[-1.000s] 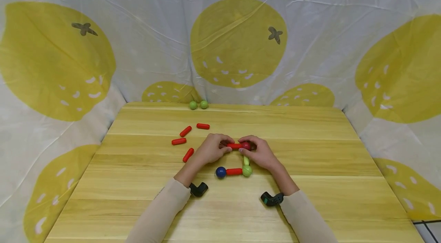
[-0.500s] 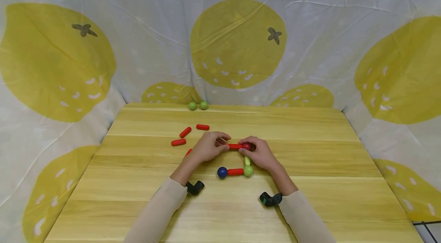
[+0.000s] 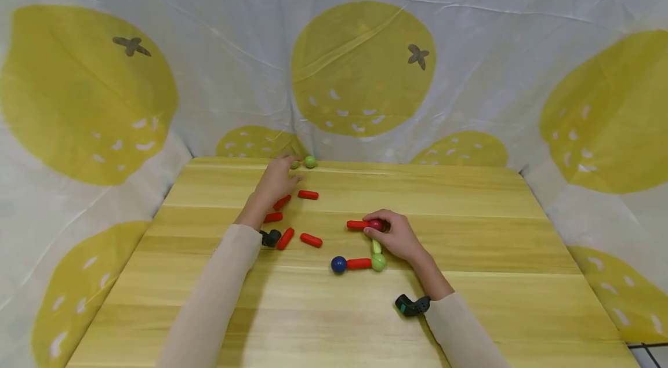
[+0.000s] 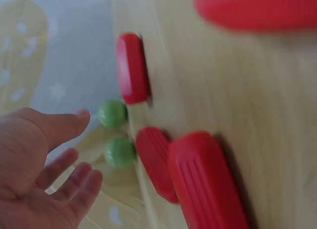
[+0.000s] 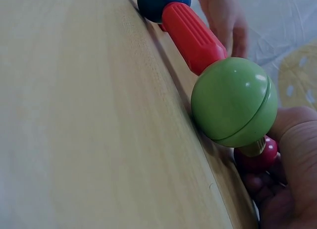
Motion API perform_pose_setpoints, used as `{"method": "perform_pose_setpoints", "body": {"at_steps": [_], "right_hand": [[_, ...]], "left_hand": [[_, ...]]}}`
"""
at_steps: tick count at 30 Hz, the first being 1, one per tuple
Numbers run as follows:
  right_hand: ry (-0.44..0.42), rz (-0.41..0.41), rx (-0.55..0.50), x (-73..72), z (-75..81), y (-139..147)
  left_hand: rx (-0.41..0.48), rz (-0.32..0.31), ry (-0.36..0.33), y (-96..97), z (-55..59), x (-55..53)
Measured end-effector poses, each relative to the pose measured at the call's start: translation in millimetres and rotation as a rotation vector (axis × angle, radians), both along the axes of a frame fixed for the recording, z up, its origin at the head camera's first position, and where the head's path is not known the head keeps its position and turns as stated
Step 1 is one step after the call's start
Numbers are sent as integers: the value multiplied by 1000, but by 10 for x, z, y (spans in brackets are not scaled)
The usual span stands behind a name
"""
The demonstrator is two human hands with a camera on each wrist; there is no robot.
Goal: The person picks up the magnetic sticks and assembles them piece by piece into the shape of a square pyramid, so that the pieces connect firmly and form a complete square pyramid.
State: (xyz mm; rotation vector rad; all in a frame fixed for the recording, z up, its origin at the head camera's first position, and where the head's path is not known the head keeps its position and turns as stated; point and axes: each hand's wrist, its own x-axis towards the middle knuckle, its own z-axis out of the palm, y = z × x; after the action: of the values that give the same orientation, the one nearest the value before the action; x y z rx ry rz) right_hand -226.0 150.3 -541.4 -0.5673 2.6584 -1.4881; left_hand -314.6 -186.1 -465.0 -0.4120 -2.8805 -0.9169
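I have beige-sleeved left arm (image 3: 209, 298) stretched long and forward, left wrist (image 3: 253, 211) nearly straight. Bare left hand (image 3: 275, 178) relaxed; on my left wrist view, thumb (image 4: 64, 127) stands apart from slightly bent fingers (image 4: 86, 194). Beige-sleeved right arm (image 3: 464, 330) I see angled inward, reaching less far. Bare right hand (image 3: 398, 235) pinching, fingers curled. Hands well apart, left one farther forward.

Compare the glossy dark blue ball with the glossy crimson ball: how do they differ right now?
The glossy dark blue ball is untouched by either hand; the glossy crimson ball is held by the right hand. In the head view, the blue ball lies lower and further left than the crimson ball. Both are round.
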Motion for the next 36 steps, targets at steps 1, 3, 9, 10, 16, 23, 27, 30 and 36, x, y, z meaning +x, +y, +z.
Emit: {"method": "perform_pose_setpoints", "body": {"at_steps": [1, 3, 9, 10, 16, 23, 27, 30, 36], "right_hand": [[-1, -1, -1, -3, -4, 3], [0, -1, -5, -5, -13, 6], [8, 2, -8, -2, -20, 9], [9, 0, -8, -3, -16, 9], [12, -8, -11, -4, 18, -1], [0, -5, -11, 16, 6, 0], [-16, -12, -16, 12, 5, 1], [-13, -16, -22, 0, 4, 8], [5, -25, -54, -12, 2, 11]], "left_hand": [[-10, 12, -5, -26, -6, -50], [-20, 31, -24, -74, -30, -128], [-53, 21, -72, -169, -115, -258], [-55, 17, -80, -174, -127, -274], [-43, 48, -100, -181, -163, -302], [-9, 100, -99, -267, -200, -172], [18, 103, -132, -337, -210, -85], [50, 94, -144, -367, -207, 0], [146, 12, -115, -322, -173, 262]]}}
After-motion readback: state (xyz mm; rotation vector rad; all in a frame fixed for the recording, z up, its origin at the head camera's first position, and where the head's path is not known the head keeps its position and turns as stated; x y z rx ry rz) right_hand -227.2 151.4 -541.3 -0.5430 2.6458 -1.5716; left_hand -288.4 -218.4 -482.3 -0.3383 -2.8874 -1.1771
